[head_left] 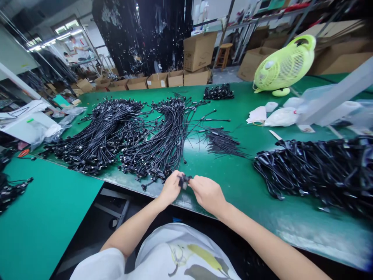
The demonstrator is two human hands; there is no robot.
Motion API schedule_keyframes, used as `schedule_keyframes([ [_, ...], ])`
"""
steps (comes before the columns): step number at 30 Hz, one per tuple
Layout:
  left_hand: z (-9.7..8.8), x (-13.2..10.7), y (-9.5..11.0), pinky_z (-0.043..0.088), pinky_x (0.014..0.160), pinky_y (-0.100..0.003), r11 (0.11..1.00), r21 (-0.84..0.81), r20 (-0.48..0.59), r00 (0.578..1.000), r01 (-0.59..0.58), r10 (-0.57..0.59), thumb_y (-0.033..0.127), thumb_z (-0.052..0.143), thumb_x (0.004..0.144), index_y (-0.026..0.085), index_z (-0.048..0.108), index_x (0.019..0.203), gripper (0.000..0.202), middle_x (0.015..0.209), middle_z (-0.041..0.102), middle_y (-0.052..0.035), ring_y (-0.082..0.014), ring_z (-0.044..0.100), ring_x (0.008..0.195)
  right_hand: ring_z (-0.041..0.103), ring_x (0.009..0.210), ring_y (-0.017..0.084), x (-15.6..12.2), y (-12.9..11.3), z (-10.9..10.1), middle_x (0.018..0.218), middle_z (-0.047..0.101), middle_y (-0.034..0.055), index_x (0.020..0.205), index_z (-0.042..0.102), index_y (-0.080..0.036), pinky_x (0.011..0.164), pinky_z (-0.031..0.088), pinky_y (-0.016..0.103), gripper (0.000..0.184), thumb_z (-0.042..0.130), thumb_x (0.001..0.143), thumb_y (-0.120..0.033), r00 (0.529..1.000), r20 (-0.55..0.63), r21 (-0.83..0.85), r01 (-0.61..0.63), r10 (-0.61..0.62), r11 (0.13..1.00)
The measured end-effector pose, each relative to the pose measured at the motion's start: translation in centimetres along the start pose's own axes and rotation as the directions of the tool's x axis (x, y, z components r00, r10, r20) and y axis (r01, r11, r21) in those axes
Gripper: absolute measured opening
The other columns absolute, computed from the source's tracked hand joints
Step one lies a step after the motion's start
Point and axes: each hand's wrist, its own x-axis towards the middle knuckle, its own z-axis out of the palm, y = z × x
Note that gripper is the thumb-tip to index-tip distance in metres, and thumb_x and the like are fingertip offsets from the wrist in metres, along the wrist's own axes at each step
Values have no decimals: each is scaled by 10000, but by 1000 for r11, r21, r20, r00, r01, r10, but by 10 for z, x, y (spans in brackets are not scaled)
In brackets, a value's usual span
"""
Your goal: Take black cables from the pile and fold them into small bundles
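Two thick bundles of black cable lie on the green mat. The left hand and right hand clench one small black plug between them, just above the mat's front edge, its axis unclear. Rightward lie one thin bundle and one glossy heap.
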Motion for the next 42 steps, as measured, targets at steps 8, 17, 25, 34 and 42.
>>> schedule_keyframes([
  [8,-1,-5,31,371,659,-284,985,-174,208,977,-4,40,590,557,850,157,635,549,534,637,444,-15,-134,414,627,531,686,140,3,13,-5,731,587,20,737,564,-193,651,387,243,317,367,976,-263,949,201,379,-303,241,875],
  [17,29,3,12,381,1013,-313,993,-116,118,993,5,9,307,747,756,212,669,1125,389,1208,629,-74,-216,540,1166,419,504,116,0,27,-4,634,519,-9,813,529,-186,530,366,237,367,291,976,-413,803,339,525,-594,491,609],
  [25,66,12,10,450,633,-222,864,-456,53,975,215,-215,402,754,744,151,652,1041,401,797,670,-26,-105,578,659,626,830,231,-19,15,-33,890,670,132,827,618,-152,791,434,338,249,421,918,-275,771,331,236,-626,544,743],
  [34,108,-2,-16,280,393,-189,915,-124,434,850,383,-298,709,565,775,161,538,737,549,488,364,86,-47,288,390,557,533,123,-43,46,-33,768,648,-3,1052,465,-210,573,468,259,301,488,895,-466,585,339,744,-646,736,171],
  [42,81,1,7,455,1012,-363,973,231,586,799,-6,-134,376,523,921,180,606,1194,346,1209,665,-117,-217,623,1125,629,904,311,-44,155,-106,1063,620,195,1346,432,-120,744,467,387,554,586,880,-378,524,-177,-251,-842,833,477],
])
